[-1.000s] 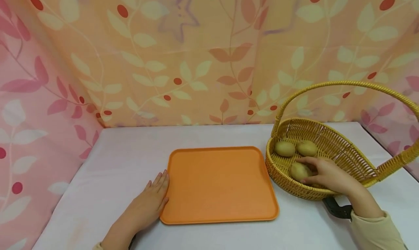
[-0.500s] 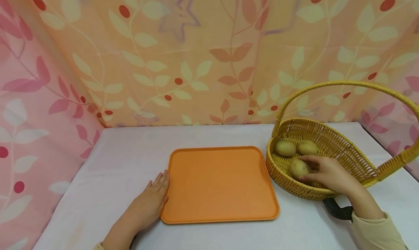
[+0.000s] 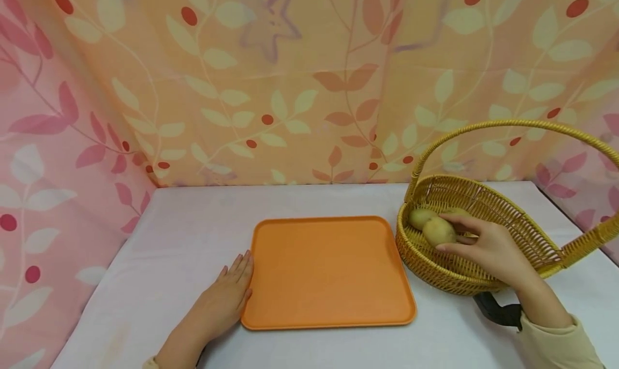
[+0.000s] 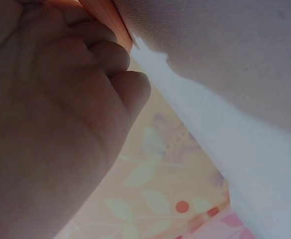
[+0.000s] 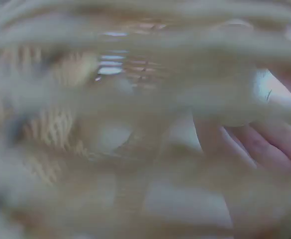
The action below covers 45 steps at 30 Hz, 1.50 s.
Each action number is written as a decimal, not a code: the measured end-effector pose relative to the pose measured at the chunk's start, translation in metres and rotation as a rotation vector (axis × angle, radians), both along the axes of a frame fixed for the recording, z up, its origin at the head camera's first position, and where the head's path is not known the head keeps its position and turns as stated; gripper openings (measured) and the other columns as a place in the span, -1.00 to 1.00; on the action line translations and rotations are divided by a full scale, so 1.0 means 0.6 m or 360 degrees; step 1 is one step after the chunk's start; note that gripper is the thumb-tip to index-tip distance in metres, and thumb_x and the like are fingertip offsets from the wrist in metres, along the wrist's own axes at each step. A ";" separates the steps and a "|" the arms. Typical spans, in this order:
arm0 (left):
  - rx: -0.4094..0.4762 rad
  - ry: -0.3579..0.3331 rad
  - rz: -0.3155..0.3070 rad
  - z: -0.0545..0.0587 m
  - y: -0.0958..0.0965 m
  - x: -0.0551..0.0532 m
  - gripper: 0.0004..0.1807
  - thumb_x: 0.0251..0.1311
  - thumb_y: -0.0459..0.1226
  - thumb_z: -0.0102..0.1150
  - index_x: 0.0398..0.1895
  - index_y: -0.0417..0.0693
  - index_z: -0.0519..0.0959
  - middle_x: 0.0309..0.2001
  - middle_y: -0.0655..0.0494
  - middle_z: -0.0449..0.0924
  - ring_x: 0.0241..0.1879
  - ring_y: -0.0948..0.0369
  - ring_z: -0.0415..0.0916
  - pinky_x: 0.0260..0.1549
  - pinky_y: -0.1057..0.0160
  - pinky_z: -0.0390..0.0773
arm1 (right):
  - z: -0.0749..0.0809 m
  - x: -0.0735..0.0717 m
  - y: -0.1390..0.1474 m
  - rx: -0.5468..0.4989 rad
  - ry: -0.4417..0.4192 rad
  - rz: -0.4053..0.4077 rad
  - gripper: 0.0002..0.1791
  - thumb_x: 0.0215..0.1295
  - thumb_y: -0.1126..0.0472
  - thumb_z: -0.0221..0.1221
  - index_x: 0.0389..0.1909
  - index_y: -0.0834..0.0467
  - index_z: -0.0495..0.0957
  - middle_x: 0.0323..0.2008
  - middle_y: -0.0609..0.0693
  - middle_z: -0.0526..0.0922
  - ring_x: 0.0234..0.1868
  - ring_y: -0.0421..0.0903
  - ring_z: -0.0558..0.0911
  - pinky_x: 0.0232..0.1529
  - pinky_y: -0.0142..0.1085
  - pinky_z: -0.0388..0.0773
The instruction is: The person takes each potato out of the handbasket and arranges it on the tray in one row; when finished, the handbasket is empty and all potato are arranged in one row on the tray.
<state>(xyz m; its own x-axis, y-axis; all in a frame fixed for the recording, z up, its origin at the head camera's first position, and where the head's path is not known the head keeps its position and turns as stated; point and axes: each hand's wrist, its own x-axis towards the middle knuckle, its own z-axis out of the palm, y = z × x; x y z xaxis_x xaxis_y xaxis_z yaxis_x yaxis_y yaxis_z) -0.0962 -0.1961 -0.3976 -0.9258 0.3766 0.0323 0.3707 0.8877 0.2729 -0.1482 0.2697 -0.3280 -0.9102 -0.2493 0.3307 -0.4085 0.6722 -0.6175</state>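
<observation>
My right hand point(image 3: 490, 248) grips a round, yellow-brown potato point(image 3: 439, 232) between thumb and fingers, inside the wicker basket point(image 3: 452, 284). Behind it lie another potato point(image 3: 422, 218) and a third potato point(image 3: 454, 212), the latter partly covered by my fingers. Blurred basket weave fills much of the right wrist view, with parts of my right hand point(image 5: 267, 147) showing through it. On the left, my left hand point(image 3: 224, 299) lies with straight fingers along the left edge of the orange tray point(image 3: 329, 272). The left wrist view shows its palm point(image 4: 50, 114) beside the tray's rim.
The basket's tall arched handle point(image 3: 512, 123) rises over my right forearm. A white cloth point(image 3: 290, 353) covers the table. Patterned fabric point(image 3: 290, 89) walls the back and sides. A black strap piece point(image 3: 498, 311) hangs under my right wrist.
My right hand has raised the potato slightly and shifted it toward the back of the basket, overlapping the other potatoes in view. The left hand stays against the tray.
</observation>
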 end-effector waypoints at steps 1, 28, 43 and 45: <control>-0.0003 0.0003 0.0001 0.000 0.000 0.000 -0.37 0.34 -0.29 -0.02 0.37 -0.43 0.10 0.41 -0.26 0.01 0.39 -0.12 -0.03 0.27 -0.17 0.06 | 0.003 0.000 -0.005 -0.0021 0.0001 0.0019 -0.44 -0.03 0.26 0.43 0.06 0.27 0.54 -0.02 0.23 0.58 -0.17 -0.52 0.53 -0.28 -0.54 0.56; -0.0021 0.0052 0.0020 0.000 0.004 0.005 -0.39 0.32 -0.31 0.01 0.34 -0.47 0.15 0.39 -0.29 0.06 0.38 -0.11 0.01 0.27 -0.15 0.10 | 0.025 -0.028 -0.182 -0.0263 -0.0140 0.0388 -0.37 -0.04 0.27 0.42 0.13 0.30 0.50 0.04 0.18 0.58 -0.09 -0.04 0.64 -0.20 -0.36 0.61; -0.0032 0.0065 0.0021 0.003 0.003 0.007 -0.40 0.33 -0.29 0.00 0.34 -0.46 0.15 0.40 -0.28 0.06 0.39 -0.09 0.01 0.28 -0.12 0.10 | -0.012 -0.067 -0.289 -0.0340 -0.0351 0.0623 -0.37 -0.05 0.26 0.43 0.11 0.31 0.50 0.03 0.15 0.59 0.00 0.01 0.58 -0.09 -0.24 0.59; -0.0035 0.0062 0.0023 0.002 0.002 0.007 -0.40 0.33 -0.29 0.00 0.34 -0.46 0.15 0.40 -0.28 0.05 0.39 -0.09 0.01 0.28 -0.12 0.10 | -0.019 -0.075 -0.304 -0.0350 -0.0403 0.0658 -0.37 -0.05 0.27 0.43 0.12 0.30 0.50 0.04 0.14 0.59 0.00 0.01 0.57 -0.08 -0.22 0.59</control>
